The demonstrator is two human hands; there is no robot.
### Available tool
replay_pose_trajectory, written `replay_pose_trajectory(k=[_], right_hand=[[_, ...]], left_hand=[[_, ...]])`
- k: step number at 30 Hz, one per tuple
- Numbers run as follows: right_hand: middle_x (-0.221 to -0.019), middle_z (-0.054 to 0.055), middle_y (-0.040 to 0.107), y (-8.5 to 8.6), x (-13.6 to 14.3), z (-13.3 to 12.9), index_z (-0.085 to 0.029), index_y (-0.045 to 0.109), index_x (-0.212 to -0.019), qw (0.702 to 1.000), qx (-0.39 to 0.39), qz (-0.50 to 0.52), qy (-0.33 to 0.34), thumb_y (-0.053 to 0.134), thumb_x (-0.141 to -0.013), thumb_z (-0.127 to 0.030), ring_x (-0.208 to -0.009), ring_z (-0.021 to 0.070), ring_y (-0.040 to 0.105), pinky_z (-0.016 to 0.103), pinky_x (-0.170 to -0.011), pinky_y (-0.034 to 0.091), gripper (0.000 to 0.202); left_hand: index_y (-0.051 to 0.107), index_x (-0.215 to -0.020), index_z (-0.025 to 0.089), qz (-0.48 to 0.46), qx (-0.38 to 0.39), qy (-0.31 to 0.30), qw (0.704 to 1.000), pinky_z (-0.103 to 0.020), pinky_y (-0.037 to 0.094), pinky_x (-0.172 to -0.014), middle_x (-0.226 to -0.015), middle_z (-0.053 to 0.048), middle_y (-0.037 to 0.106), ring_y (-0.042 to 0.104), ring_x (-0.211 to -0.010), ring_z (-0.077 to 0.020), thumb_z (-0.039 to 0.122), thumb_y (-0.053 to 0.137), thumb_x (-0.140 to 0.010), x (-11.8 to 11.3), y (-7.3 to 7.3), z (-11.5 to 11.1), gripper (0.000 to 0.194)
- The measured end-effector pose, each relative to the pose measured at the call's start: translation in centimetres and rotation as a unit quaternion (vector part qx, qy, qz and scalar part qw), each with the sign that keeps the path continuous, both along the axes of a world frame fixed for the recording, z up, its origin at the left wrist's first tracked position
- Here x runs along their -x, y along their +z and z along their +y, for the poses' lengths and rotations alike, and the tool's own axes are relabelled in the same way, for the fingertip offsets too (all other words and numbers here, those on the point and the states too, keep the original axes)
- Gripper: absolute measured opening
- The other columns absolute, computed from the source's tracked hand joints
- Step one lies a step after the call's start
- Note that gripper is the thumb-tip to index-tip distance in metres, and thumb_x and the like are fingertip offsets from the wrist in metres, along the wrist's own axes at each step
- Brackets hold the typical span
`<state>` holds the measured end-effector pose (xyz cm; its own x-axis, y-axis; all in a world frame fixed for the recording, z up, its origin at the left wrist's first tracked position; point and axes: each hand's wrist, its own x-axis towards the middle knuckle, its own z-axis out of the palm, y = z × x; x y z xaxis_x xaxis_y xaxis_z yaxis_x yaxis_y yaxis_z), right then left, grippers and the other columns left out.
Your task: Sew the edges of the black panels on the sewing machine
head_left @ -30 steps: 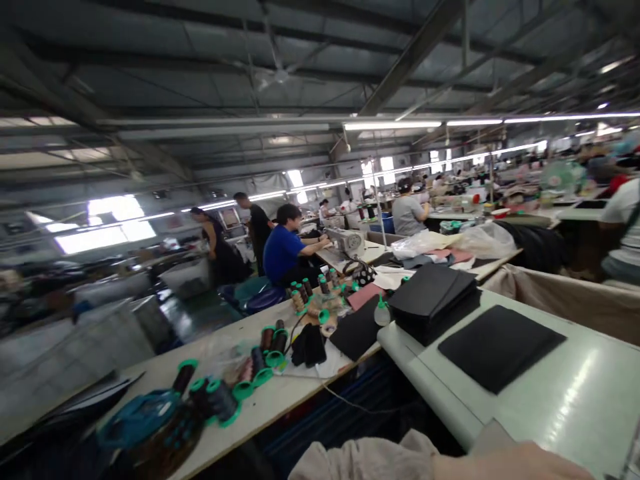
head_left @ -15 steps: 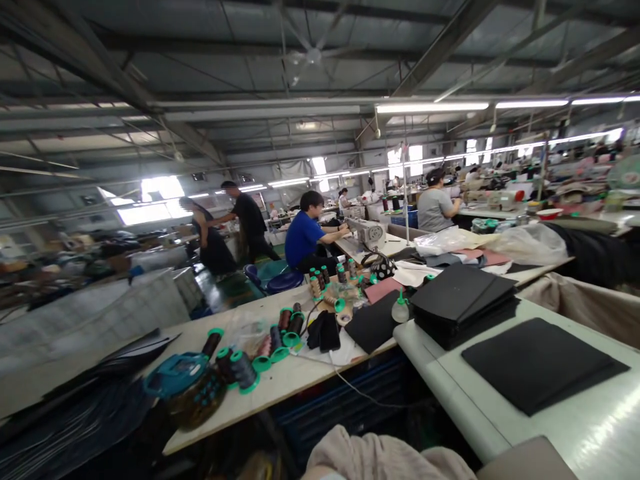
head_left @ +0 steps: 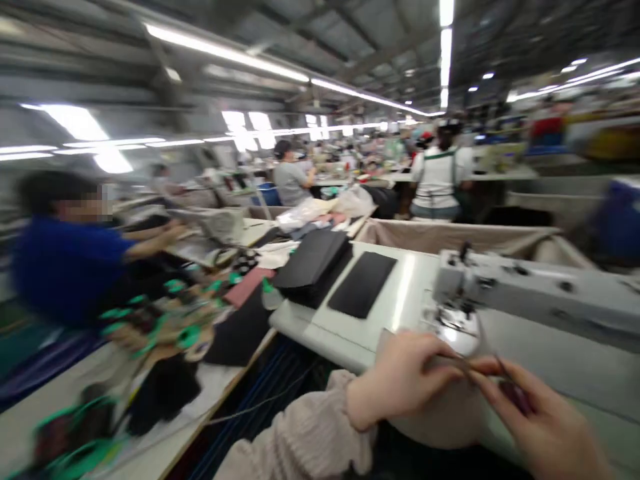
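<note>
My left hand [head_left: 407, 377] pinches the upper edge of a grey-beige piece of material [head_left: 445, 417], just in front of the sewing machine's needle area [head_left: 457, 323]. Close beside it on the right, my right hand [head_left: 537, 410] has its thumb and index finger pinched on the same edge. A small dark reddish tool [head_left: 516, 395] rests within the curled fingers of my right hand. Motion blurs the picture, so the tool's exact shape is unclear.
A black stack of sheets [head_left: 317, 263] and a thinner black pile [head_left: 363, 283] lie on the pale machine table [head_left: 400, 307]. Thread spools [head_left: 187, 337] and a pink piece [head_left: 249, 287] cover the left table. A person in blue [head_left: 65, 260] sits at left.
The view has swung to the right. Both my hands, the held material and the sewing machine have come into view; the black stacks and the person in blue appear further left.
</note>
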<state>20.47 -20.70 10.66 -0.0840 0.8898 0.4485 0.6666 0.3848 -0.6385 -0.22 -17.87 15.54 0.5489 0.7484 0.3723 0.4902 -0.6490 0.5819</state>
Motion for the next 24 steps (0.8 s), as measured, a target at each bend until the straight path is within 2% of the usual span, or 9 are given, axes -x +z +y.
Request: replay_pose_trajectory(k=[1,3,7,12,18,24], right_hand=[[-0.080,0.002,0.071,0.7,-0.2,-0.8,-0.031,0.067,-0.096,0.998,0.033,0.037,-0.026,0.061,-0.089,-0.046,-0.064,0.0212,0.064,0.030,-0.053,0.052,0.018],[-0.084,0.003,0.071,1.8,-0.1,-1.3,-0.025,0.066,-0.096,0.993,0.051,0.094,-0.051,0.060,-0.091,-0.041,-0.070,0.0197,0.064,0.029,-0.062,0.052,0.018],[-0.087,0.002,0.069,2.7,0.1,-1.4,-0.022,0.065,-0.094,0.985,0.046,0.131,-0.097,0.061,-0.091,-0.035,-0.074,0.0173,0.061,0.026,-0.065,0.047,0.013],[-0.088,0.002,0.068,2.6,0.1,-2.8,-0.023,0.064,-0.094,0.981,0.042,0.128,-0.136,0.061,-0.091,-0.031,-0.075,0.0168,0.058,0.027,-0.068,0.045,0.009],[-0.083,0.002,0.063,2.4,0.1,-3.0,-0.022,0.061,-0.089,0.981,0.041,0.101,-0.159,0.056,-0.094,-0.030,-0.073,0.0165,0.055,0.027,-0.067,0.043,0.010],[-0.079,0.000,0.059,2.2,0.1,-2.6,-0.022,0.057,-0.087,0.980,0.063,0.128,-0.138,0.056,-0.091,-0.027,-0.070,0.0144,0.052,0.025,-0.062,0.040,0.007]], left_hand=[[0.069,-0.103,0.022,-0.028,0.021,0.003,0.999,-0.028,0.047,-0.084,-0.098,-0.002,0.072,0.065,-0.094,-0.0184,0.035,0.063,-0.092,-0.1,0.0,0.6,0.018],[0.068,-0.102,0.023,-0.058,0.053,-0.001,0.997,-0.030,0.048,-0.082,-0.100,-0.002,0.071,0.064,-0.095,-0.0195,0.031,0.066,-0.089,-0.6,-0.2,1.9,0.015],[0.067,-0.099,0.023,-0.041,0.049,-0.051,0.997,-0.032,0.047,-0.079,-0.096,-0.002,0.070,0.062,-0.092,-0.0206,0.027,0.067,-0.089,-2.4,-1.1,3.4,0.011],[0.066,-0.096,0.023,-0.015,-0.013,-0.098,0.995,-0.032,0.044,-0.078,-0.092,0.000,0.068,0.060,-0.089,-0.0193,0.024,0.065,-0.090,-4.1,-1.7,3.5,0.006],[0.065,-0.098,0.022,-0.001,-0.060,-0.161,0.985,-0.034,0.039,-0.080,-0.092,-0.001,0.066,0.059,-0.087,-0.0179,0.022,0.059,-0.095,-4.6,-1.7,3.9,0.006],[0.063,-0.100,0.022,0.003,-0.074,-0.152,0.986,-0.033,0.037,-0.080,-0.093,0.000,0.065,0.057,-0.088,-0.0175,0.023,0.057,-0.096,-4.6,-1.9,3.8,0.008]])
